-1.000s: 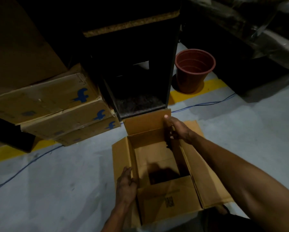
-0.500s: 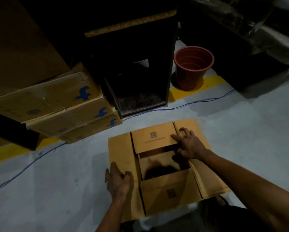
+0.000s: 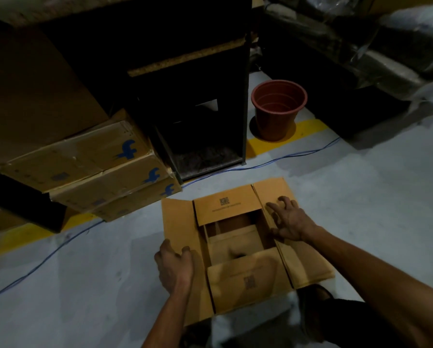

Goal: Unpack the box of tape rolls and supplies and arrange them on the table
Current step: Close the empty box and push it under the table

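A brown cardboard box [image 3: 245, 282] stands on the grey floor in front of me, its four flaps spread outward. The inside is dim; I see only cardboard walls and a dark patch at the bottom, with no tape rolls visible. My left hand [image 3: 175, 266] rests on the left flap, its fingers curled over the flap's inner edge. With spread fingers, my right hand [image 3: 289, 219] presses on the right flap at the box's far right corner.
Three stacked cardboard boxes with blue logos [image 3: 92, 169] lie to the left. A dark open cabinet [image 3: 197, 116] stands just behind the box. A terracotta plastic pot [image 3: 278, 109] sits on a yellow floor line at the right. A blue cable [image 3: 285, 159] runs across the floor.
The far flap went from upright to folded outward and flat. My right hand moved from that flap to the right flap; my left hand shifted onto the left flap.
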Action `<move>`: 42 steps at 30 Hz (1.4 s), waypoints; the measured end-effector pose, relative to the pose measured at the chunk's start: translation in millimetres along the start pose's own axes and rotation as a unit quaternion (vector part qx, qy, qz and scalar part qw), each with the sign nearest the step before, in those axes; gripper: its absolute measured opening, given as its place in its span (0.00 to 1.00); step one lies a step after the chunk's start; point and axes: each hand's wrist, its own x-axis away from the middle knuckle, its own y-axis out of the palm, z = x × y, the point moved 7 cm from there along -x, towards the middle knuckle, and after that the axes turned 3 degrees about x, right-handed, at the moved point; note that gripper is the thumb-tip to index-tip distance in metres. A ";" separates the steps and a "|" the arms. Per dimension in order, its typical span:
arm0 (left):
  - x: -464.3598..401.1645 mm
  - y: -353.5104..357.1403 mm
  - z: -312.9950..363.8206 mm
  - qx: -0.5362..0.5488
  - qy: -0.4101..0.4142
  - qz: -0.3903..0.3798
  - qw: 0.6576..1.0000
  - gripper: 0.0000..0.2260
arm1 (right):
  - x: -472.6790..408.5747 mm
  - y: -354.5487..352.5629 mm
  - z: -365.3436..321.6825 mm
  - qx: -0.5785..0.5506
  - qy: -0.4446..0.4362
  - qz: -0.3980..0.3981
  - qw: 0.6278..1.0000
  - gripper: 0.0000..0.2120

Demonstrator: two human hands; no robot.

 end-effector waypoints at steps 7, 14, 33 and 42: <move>32.5 16.2 32.6 0.074 0.133 -0.059 0.987 0.25 | 29.0 4.3 41.6 -0.026 0.106 -0.028 0.994 0.43; 68.9 76.6 27.8 -0.045 0.234 -0.325 0.915 0.36 | 32.5 12.4 38.9 -0.078 0.149 -0.106 0.980 0.43; 59.7 101.0 -23.7 -0.256 0.301 -0.386 0.834 0.34 | 32.4 -46.1 -64.2 -0.196 0.010 0.104 0.975 0.28; 60.6 94.2 -23.4 -0.270 0.318 -0.317 0.852 0.34 | 57.0 46.8 -108.4 -0.042 -0.061 -0.073 0.995 0.29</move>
